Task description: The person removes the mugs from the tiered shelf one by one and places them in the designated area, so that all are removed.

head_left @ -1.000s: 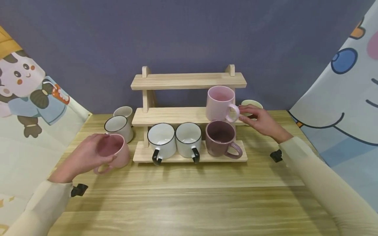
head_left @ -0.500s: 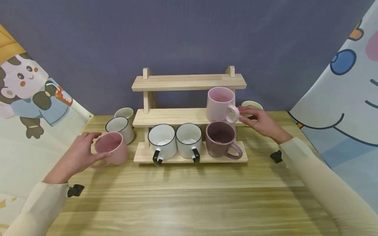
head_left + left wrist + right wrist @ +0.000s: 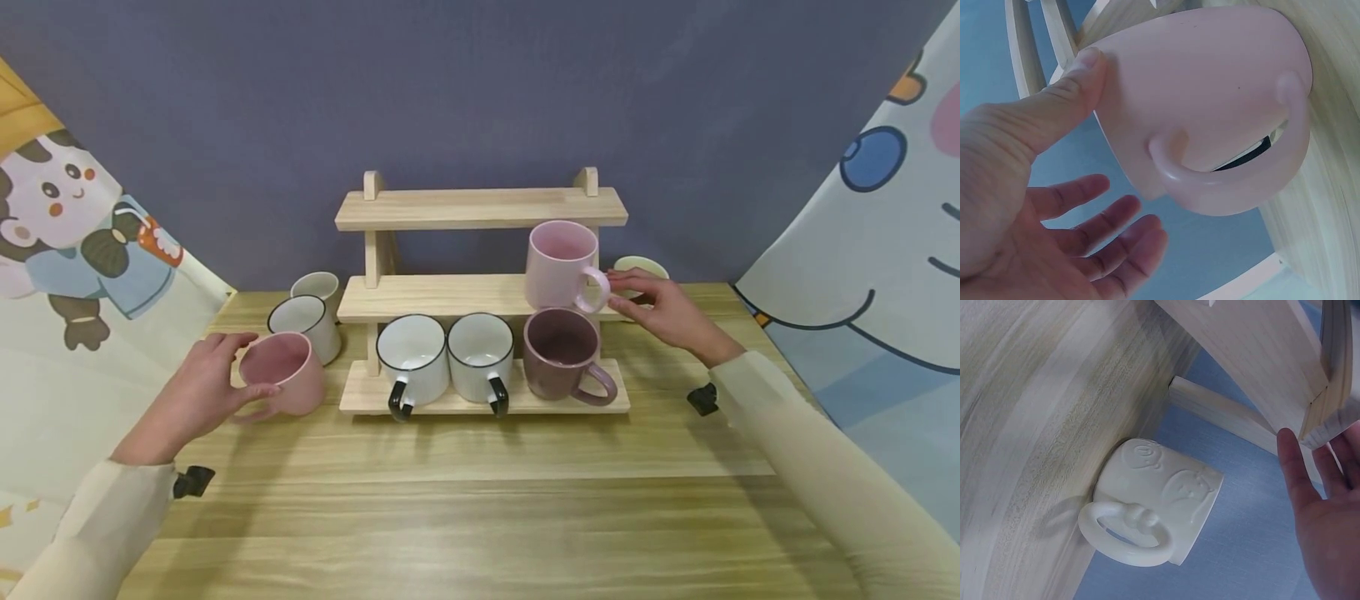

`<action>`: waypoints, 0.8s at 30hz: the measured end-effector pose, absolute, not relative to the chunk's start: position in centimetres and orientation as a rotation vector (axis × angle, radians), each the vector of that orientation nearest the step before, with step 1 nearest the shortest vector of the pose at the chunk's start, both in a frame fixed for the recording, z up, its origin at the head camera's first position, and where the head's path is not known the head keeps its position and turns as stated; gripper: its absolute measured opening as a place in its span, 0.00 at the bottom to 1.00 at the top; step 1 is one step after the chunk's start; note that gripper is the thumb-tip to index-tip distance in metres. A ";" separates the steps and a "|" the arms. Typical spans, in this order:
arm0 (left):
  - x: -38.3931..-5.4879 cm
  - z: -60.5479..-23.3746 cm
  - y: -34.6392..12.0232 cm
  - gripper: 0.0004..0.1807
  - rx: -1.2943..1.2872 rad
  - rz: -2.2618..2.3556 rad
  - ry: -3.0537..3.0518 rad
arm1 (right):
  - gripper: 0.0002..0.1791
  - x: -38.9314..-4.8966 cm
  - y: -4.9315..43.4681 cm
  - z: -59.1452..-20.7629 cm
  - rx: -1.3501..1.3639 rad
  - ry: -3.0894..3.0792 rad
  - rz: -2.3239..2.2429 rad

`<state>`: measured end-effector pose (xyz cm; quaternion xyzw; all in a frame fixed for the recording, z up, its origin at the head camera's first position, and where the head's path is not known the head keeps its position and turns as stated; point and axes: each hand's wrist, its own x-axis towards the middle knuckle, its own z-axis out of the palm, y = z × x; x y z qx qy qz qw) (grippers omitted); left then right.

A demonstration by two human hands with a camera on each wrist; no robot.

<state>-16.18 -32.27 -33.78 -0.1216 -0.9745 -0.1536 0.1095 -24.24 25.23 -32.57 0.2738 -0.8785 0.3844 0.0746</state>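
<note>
A pink mug (image 3: 292,379) stands on the table left of the rack, its handle toward me. My left hand (image 3: 198,396) is beside it with fingers spread. The left wrist view has the thumb at the rim of the pink mug (image 3: 1210,94) and the other fingers apart from it. On the right, my right hand (image 3: 663,308) reaches to the middle shelf's end, close to the handle of a light pink mug (image 3: 555,271) on that shelf. In the right wrist view, the fingertips of my right hand (image 3: 1329,512) are at the shelf's wooden edge (image 3: 1335,422), holding nothing.
The three-tier wooden rack (image 3: 450,296) holds two white black-rimmed mugs and a mauve mug (image 3: 558,358) on its lowest shelf. A white mug (image 3: 311,329) and a cream cup (image 3: 318,285) stand behind the pink mug. A cream embossed mug (image 3: 1160,494) stands right of the rack.
My left hand has loosened from the pink mug and drawn back to the left; the mug has shifted slightly left and back. My right hand has stayed by the middle shelf.
</note>
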 end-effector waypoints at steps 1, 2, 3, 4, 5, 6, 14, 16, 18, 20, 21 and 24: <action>-16.2 -33.8 -32.3 0.46 -0.358 -0.451 -2.857 | 0.16 -24.2 25.2 -32.6 0.820 -2.638 1.148; -16.2 -33.8 -32.3 0.46 -0.358 -0.450 -2.849 | 0.16 -24.2 25.2 -32.6 0.819 -2.640 1.145; -16.2 -33.8 -32.3 0.46 -0.357 -0.449 -2.844 | 0.16 -24.2 25.2 -32.6 0.817 -2.641 1.142; -16.2 -33.8 -32.3 0.47 -0.356 -0.447 -2.841 | 0.16 -24.2 25.2 -32.6 0.816 -2.643 1.140; -16.2 -33.8 -32.3 0.47 -0.356 -0.444 -2.835 | 0.16 -24.2 25.2 -32.6 0.815 -2.645 1.140; -16.2 -33.8 -32.3 0.47 -0.355 -0.443 -2.831 | 0.16 -24.2 25.2 -32.6 0.814 -2.646 1.141; -16.3 -33.6 -32.2 0.45 -0.390 -0.416 -2.817 | 0.16 -24.2 25.3 -32.6 0.816 -2.638 1.139; -16.2 -33.5 -32.1 0.44 -0.411 -0.404 -2.815 | 0.16 -24.2 25.3 -32.6 0.810 -2.644 1.130; -16.2 -33.5 -32.1 0.44 -0.426 -0.386 -2.818 | 0.16 -24.2 25.3 -32.6 0.810 -2.649 1.124; -16.2 -33.4 -32.0 0.44 -0.411 -0.367 -2.832 | 0.16 -24.3 25.3 -32.6 0.806 -2.656 1.113; -16.2 -33.3 -31.9 0.45 -0.395 -0.361 -2.841 | 0.16 -24.3 25.3 -32.6 0.806 -2.656 1.114; -16.3 -33.1 -31.8 0.48 -0.330 -0.336 -2.877 | 0.16 -24.3 25.3 -32.6 0.810 -2.654 1.111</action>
